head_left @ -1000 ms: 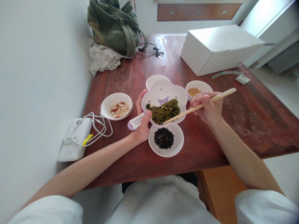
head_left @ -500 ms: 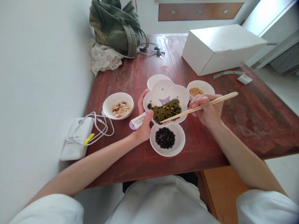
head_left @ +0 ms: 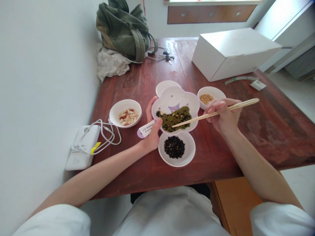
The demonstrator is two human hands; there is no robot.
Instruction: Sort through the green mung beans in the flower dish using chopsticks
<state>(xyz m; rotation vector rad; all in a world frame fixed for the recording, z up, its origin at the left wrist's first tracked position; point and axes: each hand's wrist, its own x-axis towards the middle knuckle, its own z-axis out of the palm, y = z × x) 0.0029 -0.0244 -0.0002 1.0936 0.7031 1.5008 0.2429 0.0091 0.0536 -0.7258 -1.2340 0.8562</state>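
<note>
My left hand (head_left: 153,131) grips the flower-shaped bowl (head_left: 183,95) by its left side, thumb over the rim beside a labelled handle. The bowl is tilted toward me, and green beans (head_left: 176,118) mixed with some dark ones lie in its lower part. My right hand (head_left: 222,114) is closed around wooden chopsticks (head_left: 242,104), whose tips touch the beans. Just below the held bowl stands a white bowl (head_left: 189,159) of black beans (head_left: 174,147). A bowl (head_left: 218,92) with yellow beans sits behind my right hand. Another white bowl (head_left: 167,84) is partly hidden behind the flower-shaped one.
At left stand a bowl (head_left: 113,113) of pale and reddish flat pieces and a white power bank (head_left: 82,154) with a coiled cable. A green bag (head_left: 123,32), keys (head_left: 167,57) and a large white box (head_left: 233,54) occupy the far part of the wooden table (head_left: 278,131).
The chopsticks and my right hand have shifted slightly to the right, and the tips rest a bit farther right among the beans. My left hand keeps its grip on the bowl.
</note>
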